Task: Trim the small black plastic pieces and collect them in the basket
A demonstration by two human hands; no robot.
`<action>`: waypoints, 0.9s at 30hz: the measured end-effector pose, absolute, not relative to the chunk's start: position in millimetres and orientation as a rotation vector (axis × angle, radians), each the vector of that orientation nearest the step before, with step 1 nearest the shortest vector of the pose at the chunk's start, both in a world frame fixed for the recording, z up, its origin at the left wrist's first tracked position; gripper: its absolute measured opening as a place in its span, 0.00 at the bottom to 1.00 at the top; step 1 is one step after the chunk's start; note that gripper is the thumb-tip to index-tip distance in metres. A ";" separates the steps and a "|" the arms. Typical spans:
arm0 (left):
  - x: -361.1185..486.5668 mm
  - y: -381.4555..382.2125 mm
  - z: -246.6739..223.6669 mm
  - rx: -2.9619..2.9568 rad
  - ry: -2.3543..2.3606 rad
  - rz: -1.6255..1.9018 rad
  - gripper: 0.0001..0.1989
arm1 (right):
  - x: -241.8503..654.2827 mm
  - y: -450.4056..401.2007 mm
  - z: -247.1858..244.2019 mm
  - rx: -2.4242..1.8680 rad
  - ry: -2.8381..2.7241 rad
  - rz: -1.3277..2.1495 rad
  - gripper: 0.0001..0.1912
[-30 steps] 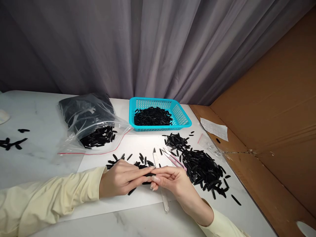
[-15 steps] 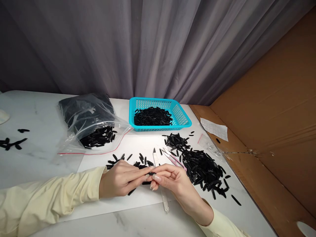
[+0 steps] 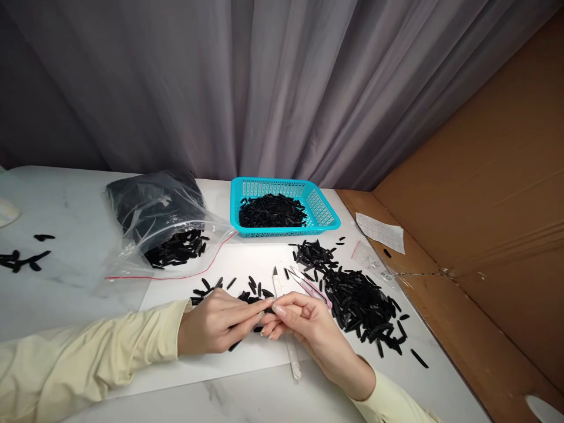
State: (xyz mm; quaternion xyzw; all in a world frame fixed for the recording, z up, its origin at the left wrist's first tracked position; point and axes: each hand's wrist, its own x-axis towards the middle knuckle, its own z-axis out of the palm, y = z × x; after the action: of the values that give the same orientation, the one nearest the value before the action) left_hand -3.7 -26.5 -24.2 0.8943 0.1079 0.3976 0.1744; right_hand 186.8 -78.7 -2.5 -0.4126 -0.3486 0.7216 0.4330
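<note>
My left hand and my right hand meet fingertip to fingertip above the white sheet. Between them is a small black strip, mostly hidden by the fingers. The left thumb and fingers are closed on it, and the right thumb and forefinger pinch at its other end. Loose black strips lie just beyond my hands. A white-handled craft knife runs under the right hand, blade pointing away. Beside it are pink thread snips.
A larger heap of black strips spreads to the right. Behind stands a turquoise basket holding black strips. An open zip bag of strips lies to the left. Cardboard rises on the right, near a paper slip.
My fingertips have drawn closer together, and the right thumb has moved slightly up and left, covering more of the strip. The whole view has shifted a little.
</note>
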 end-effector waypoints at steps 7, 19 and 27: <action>-3.9 -26.3 -24.8 2.471 0.293 1.133 0.19 | 186.3 -77.7 0.7 -1.040 -0.837 1.812 0.12; -3.8 -26.9 -25.5 2.455 0.274 1.129 0.21 | 188.8 -77.1 1.2 -1.022 -0.907 1.782 0.13; -4.1 -26.6 -24.6 2.481 0.297 1.121 0.22 | 190.5 -77.9 -0.7 -1.037 -0.949 1.753 0.14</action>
State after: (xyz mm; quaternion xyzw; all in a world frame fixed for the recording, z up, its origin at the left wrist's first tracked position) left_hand -4.1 -26.6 -24.6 0.8877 0.1063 0.4009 0.2000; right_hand 190.5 -77.9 -0.7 -0.4163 -0.3807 0.7033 0.4326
